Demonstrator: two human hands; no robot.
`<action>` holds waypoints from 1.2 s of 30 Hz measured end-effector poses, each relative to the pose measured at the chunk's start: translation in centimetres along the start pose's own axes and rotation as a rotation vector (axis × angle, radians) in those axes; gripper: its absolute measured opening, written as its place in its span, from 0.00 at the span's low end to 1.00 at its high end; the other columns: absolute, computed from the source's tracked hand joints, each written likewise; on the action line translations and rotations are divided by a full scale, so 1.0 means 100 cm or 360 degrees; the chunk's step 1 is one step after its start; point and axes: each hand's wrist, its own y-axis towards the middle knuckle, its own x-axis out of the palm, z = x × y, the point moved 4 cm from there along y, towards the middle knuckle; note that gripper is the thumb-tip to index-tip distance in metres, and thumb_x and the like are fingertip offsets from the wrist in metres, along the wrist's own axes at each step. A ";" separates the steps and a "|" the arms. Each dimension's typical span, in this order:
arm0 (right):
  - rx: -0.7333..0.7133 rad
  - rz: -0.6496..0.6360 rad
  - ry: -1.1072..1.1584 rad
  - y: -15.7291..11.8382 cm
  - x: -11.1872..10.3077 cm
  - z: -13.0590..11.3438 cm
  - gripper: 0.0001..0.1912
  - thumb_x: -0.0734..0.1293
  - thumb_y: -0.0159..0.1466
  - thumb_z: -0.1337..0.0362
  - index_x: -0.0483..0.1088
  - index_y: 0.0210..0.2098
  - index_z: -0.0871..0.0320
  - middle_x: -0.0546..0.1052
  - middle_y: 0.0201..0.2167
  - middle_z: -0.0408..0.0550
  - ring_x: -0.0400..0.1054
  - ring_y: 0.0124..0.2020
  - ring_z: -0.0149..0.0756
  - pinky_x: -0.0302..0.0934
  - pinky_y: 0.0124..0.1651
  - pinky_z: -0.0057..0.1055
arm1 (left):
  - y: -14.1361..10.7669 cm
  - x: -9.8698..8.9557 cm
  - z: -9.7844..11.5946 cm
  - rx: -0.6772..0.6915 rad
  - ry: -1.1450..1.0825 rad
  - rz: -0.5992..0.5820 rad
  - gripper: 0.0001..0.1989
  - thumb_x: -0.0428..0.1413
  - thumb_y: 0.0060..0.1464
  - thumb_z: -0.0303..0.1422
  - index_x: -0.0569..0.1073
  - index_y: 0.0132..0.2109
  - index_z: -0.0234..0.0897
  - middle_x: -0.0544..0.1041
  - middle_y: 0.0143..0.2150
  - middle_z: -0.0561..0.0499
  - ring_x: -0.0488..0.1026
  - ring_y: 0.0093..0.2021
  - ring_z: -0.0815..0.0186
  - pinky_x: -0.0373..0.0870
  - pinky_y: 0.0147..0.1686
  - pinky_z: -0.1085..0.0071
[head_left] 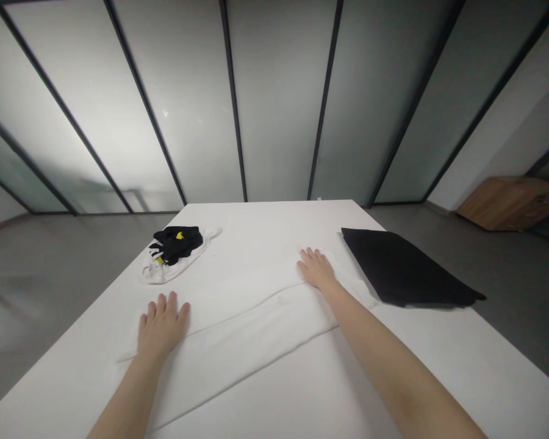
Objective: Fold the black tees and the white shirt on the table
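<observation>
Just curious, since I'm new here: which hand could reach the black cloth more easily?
Probably the right hand: it rests on the white cloth just beside the black cloth, while the left hand sits farther away.

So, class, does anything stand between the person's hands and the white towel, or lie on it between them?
Nothing visible does. The left hand and right hand rest directly on the white towel, with only its fold line between them. The black cloth and crumpled bundle lie off to either side.
</observation>
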 end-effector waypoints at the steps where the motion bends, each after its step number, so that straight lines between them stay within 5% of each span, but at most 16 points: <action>1: 0.0001 0.0002 0.0003 0.000 0.000 0.000 0.32 0.53 0.77 0.54 0.57 0.76 0.59 0.56 0.77 0.59 0.48 0.77 0.55 0.42 0.75 0.51 | 0.000 -0.001 -0.006 -0.0029 -0.0011 0.0002 0.36 0.37 0.71 0.47 0.61 0.74 0.29 0.60 0.76 0.31 0.58 0.73 0.38 0.58 0.67 0.42; 5: -0.0002 0.0012 0.0019 -0.002 -0.002 -0.002 0.32 0.54 0.77 0.55 0.57 0.75 0.60 0.57 0.77 0.60 0.49 0.77 0.56 0.43 0.75 0.50 | 0.001 -0.003 -0.015 -0.0206 -0.0080 0.0034 0.35 0.38 0.70 0.48 0.63 0.74 0.33 0.61 0.75 0.29 0.59 0.73 0.36 0.60 0.64 0.38; 9: -0.0018 0.0039 0.0049 -0.004 -0.008 -0.004 0.31 0.54 0.77 0.56 0.59 0.75 0.61 0.57 0.76 0.62 0.49 0.76 0.57 0.43 0.74 0.52 | -0.003 -0.006 0.001 -0.0218 -0.0016 0.0172 0.35 0.39 0.71 0.46 0.64 0.73 0.29 0.60 0.74 0.23 0.57 0.73 0.30 0.59 0.63 0.32; 16: -0.0165 0.0183 0.0221 -0.040 -0.024 -0.038 0.28 0.48 0.78 0.59 0.68 0.69 0.55 0.62 0.75 0.51 0.50 0.77 0.46 0.42 0.76 0.44 | -0.036 -0.006 0.095 0.0946 -0.0218 0.0172 0.31 0.43 0.73 0.49 0.65 0.74 0.40 0.58 0.78 0.40 0.53 0.78 0.48 0.54 0.73 0.45; 20: 0.0062 0.0092 0.0125 -0.089 -0.017 -0.048 0.33 0.57 0.75 0.47 0.58 0.76 0.48 0.50 0.79 0.55 0.38 0.78 0.68 0.31 0.74 0.64 | -0.053 -0.009 0.137 0.1266 -0.0287 0.0129 0.34 0.45 0.71 0.53 0.61 0.76 0.44 0.56 0.79 0.44 0.50 0.79 0.49 0.50 0.74 0.44; 23: 0.0329 -0.0103 -0.0010 -0.124 -0.006 -0.038 0.36 0.59 0.74 0.44 0.52 0.78 0.43 0.44 0.80 0.59 0.34 0.77 0.80 0.30 0.69 0.77 | -0.056 -0.008 0.155 0.1319 -0.0272 0.0026 0.37 0.47 0.69 0.57 0.59 0.77 0.44 0.53 0.80 0.43 0.48 0.79 0.47 0.49 0.74 0.43; 28: 0.0379 -0.0241 -0.0057 -0.150 0.002 -0.025 0.36 0.54 0.75 0.42 0.45 0.79 0.39 0.42 0.81 0.59 0.33 0.77 0.80 0.32 0.67 0.79 | -0.057 0.002 0.167 0.1314 -0.0260 -0.0125 0.39 0.45 0.69 0.59 0.56 0.78 0.47 0.50 0.80 0.43 0.47 0.79 0.46 0.47 0.74 0.41; 36: 0.0209 -0.0260 -0.0005 -0.091 0.000 -0.025 0.38 0.56 0.74 0.40 0.43 0.79 0.35 0.33 0.81 0.54 0.31 0.77 0.79 0.31 0.67 0.79 | -0.055 0.001 0.186 0.1078 -0.0183 -0.0160 0.37 0.46 0.70 0.53 0.55 0.79 0.45 0.50 0.80 0.41 0.47 0.79 0.43 0.46 0.73 0.38</action>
